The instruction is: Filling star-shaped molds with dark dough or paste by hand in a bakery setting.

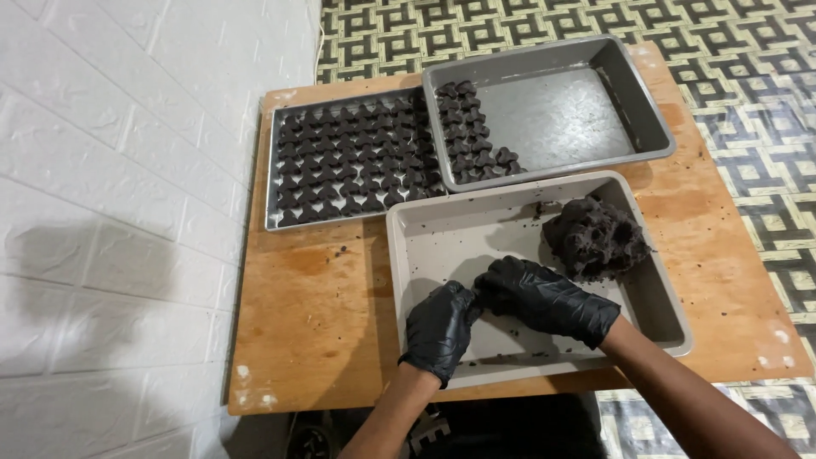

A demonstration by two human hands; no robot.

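Dough sat in a dark lump at the far right of the beige pan, a bit away from both gloved hands. Left hand and right hand met in the pan, fingers curled shut around something small (I could not tell what). Two metal trays of small dark pieces lay behind on the wooden table.

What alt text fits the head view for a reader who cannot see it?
Two black-gloved hands, left hand and right hand, meet over a beige tray holding a dark dough lump. Behind, on the wooden table, two metal trays hold small dark shaped pieces.
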